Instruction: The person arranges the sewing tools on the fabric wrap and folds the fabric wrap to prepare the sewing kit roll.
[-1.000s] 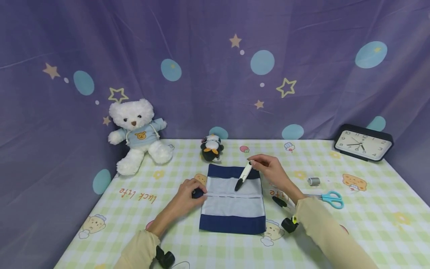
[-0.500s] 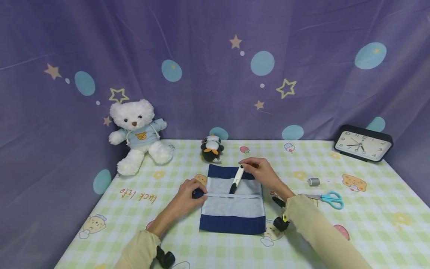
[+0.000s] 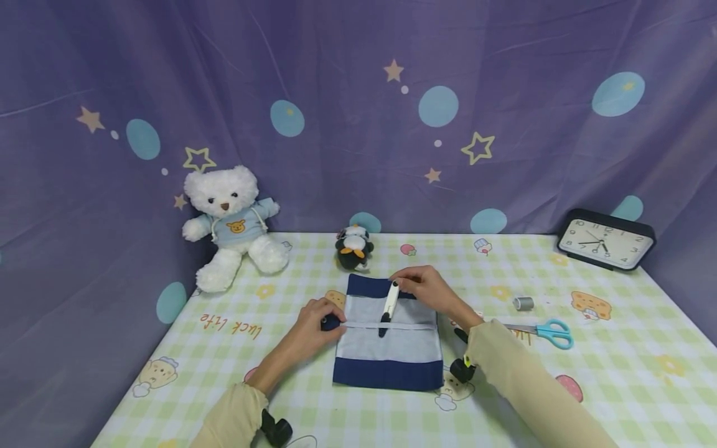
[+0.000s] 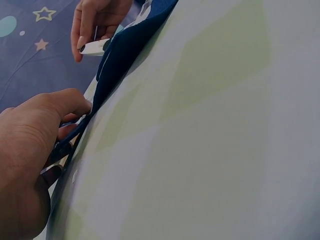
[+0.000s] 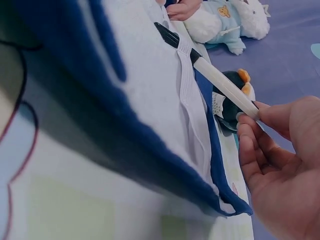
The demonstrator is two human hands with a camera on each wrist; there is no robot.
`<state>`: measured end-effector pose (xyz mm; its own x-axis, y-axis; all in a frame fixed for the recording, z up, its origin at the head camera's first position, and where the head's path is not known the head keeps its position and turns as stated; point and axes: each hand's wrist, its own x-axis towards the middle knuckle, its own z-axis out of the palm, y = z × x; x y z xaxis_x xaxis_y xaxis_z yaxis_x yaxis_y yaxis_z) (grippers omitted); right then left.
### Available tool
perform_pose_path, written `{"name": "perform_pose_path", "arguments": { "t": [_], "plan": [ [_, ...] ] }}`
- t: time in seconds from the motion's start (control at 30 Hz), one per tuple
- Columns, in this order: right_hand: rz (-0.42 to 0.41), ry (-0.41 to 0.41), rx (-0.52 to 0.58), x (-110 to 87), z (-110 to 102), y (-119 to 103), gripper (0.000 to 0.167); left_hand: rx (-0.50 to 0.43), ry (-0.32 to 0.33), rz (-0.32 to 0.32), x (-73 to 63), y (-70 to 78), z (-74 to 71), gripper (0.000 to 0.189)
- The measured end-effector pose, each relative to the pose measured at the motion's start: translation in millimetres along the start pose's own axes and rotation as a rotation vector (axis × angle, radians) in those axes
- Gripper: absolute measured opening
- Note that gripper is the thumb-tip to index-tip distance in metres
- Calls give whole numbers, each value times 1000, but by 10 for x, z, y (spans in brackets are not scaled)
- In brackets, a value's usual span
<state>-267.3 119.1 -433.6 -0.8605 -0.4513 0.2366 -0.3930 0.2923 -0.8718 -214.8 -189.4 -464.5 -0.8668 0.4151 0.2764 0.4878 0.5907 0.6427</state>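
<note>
A navy cloth organizer [image 3: 386, 374] with a pale grey inside lies unfolded on the table, a white elastic band [image 3: 417, 326] running across its middle. My right hand [image 3: 428, 287] pinches the end of a slim white tool [image 3: 391, 301] between thumb and fingertips. The tool's pointed black end passes under the band, as the right wrist view shows at the elastic [image 5: 185, 75]. At the organizer's left edge, my left hand [image 3: 316, 323] pinches the cloth near the band's end. A dark navy rounded piece [image 3: 330, 322] shows beside its fingers.
Blue-handled scissors [image 3: 553, 333] and a grey thread spool [image 3: 523, 303] lie to the right. A black item [image 3: 461, 335] is partly hidden by the right sleeve. Behind stand a penguin plush [image 3: 354, 247], a white teddy bear [image 3: 229, 227] and a clock [image 3: 607, 239].
My right hand has moved left and slightly down with the white tool. Its black end has gone from above the elastic band to under and past it. The left hand stays in place.
</note>
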Motion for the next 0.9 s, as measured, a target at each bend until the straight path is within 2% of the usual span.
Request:
{"name": "perform_pose_path", "arguments": {
  "t": [0.33, 0.67, 0.9],
  "plan": [
    [6, -74, -59, 34, 24, -18, 23, -2, -2, 4, 8, 9, 1, 13],
    [-26, -143, -152, 36, 81, -36, 23, -5, -1, 3, 9, 22, 0, 14],
    [-44, -191, -173, 35, 128, -75, 22, 2, 1, 5, 8, 33, -1, 14]
  ]
}}
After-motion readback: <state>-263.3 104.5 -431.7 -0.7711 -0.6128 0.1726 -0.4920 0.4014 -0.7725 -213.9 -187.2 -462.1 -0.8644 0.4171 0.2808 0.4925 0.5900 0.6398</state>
